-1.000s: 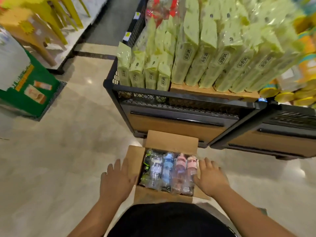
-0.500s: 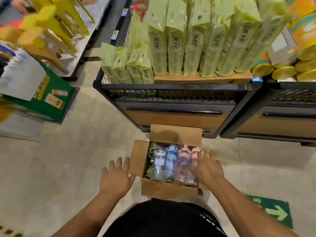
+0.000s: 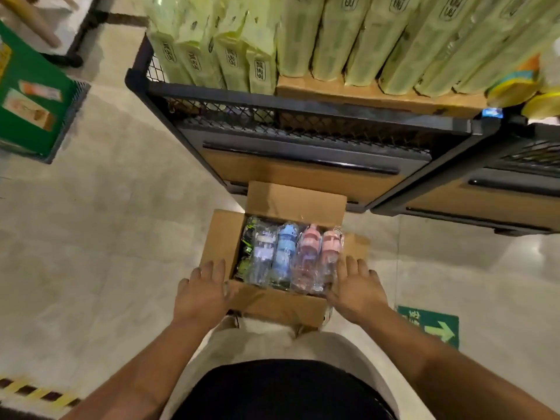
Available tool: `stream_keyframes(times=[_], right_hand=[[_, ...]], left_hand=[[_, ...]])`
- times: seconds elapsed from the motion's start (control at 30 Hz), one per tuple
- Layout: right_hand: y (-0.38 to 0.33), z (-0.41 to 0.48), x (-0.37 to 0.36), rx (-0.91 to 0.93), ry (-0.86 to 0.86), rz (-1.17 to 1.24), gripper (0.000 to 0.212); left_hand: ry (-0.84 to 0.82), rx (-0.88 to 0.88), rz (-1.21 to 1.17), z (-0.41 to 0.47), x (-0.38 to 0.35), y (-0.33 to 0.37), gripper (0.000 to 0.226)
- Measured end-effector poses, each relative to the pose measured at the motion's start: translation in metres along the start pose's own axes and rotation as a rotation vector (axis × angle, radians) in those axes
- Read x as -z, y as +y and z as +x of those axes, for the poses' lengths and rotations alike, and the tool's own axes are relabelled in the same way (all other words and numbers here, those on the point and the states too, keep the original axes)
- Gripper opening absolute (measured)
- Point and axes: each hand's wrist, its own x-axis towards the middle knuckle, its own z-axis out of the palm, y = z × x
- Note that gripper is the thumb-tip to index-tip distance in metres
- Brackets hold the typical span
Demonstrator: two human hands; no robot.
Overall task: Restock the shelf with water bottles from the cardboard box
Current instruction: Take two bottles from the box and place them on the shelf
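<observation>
Fingers (image 3: 218,269) of the left hand (image 3: 201,294) lie straight and flat on the near-left corner of the cardboard box (image 3: 272,306), gripping nothing; the right hand (image 3: 356,291) is likewise spread, its fingers straight against the box's right edge; the box stands open on the floor (image 3: 91,237), just before the base of the shelf (image 3: 303,100); water bottles (image 3: 283,256), blue and pink among them, lie side by side inside it; pale green packs (image 3: 303,34) fill the shelf above.

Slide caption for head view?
Left hand and right hand flank an open cardboard box of wrapped water bottles before the shelf.
</observation>
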Motion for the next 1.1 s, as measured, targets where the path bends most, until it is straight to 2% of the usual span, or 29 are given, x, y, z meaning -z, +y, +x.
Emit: stream_keyframes(times=[0.07, 0.17, 0.23, 0.47, 0.53, 0.6, 0.63, 0.7, 0.77, 0.87, 0.97, 1.03, 1.1], right_hand=[[-0.013, 0.023, -0.022, -0.029, 0.016, -0.005, 0.075], [-0.040, 0.076, -0.060, -0.029, 0.024, -0.028, 0.082], [-0.058, 0.124, -0.089, -0.018, -0.033, -0.030, 0.083], [-0.091, 0.279, -0.195, -0.001, 0.050, -0.013, 0.079], [-0.091, 0.307, -0.214, -0.016, 0.072, -0.029, 0.079], [-0.088, 0.322, -0.232, -0.007, 0.078, -0.026, 0.077], [-0.086, 0.326, -0.242, 0.003, 0.094, -0.018, 0.076], [-0.080, 0.328, -0.255, 0.030, 0.151, -0.020, 0.075], [-0.076, 0.328, -0.262, 0.047, 0.179, -0.044, 0.073], [-0.072, 0.329, -0.261, 0.051, 0.121, -0.054, 0.073], [-0.076, 0.332, -0.254, 0.049, 0.077, -0.096, 0.076], [-0.086, 0.336, -0.248, 0.035, 0.074, -0.123, 0.085], [-0.102, 0.345, -0.245, 0.011, 0.046, -0.094, 0.093]], left_hand=[[0.054, -0.051, 0.010, 0.029, -0.026, -0.014, 0.072], [0.067, -0.129, -0.008, 0.092, -0.068, -0.026, 0.072], [-0.001, -0.173, -0.028, 0.140, -0.112, -0.028, 0.080], [-0.223, -0.193, -0.196, 0.268, -0.275, 0.016, 0.091], [-0.285, -0.144, -0.357, 0.294, -0.311, 0.033, 0.105], [-0.294, -0.013, -0.708, 0.311, -0.337, 0.049, 0.121], [-0.237, 0.065, -0.892, 0.316, -0.347, 0.056, 0.123], [-0.121, 0.183, -1.130, 0.322, -0.357, 0.071, 0.119], [-0.113, 0.226, -1.188, 0.329, -0.355, 0.080, 0.113], [-0.221, 0.271, -1.237, 0.342, -0.347, 0.076, 0.095], [-0.360, 0.260, -1.436, 0.339, -0.334, 0.044, 0.079], [-0.446, 0.194, -1.633, 0.324, -0.321, 0.017, 0.077], [-0.482, 0.225, -1.777, 0.305, -0.310, -0.008, 0.081]])
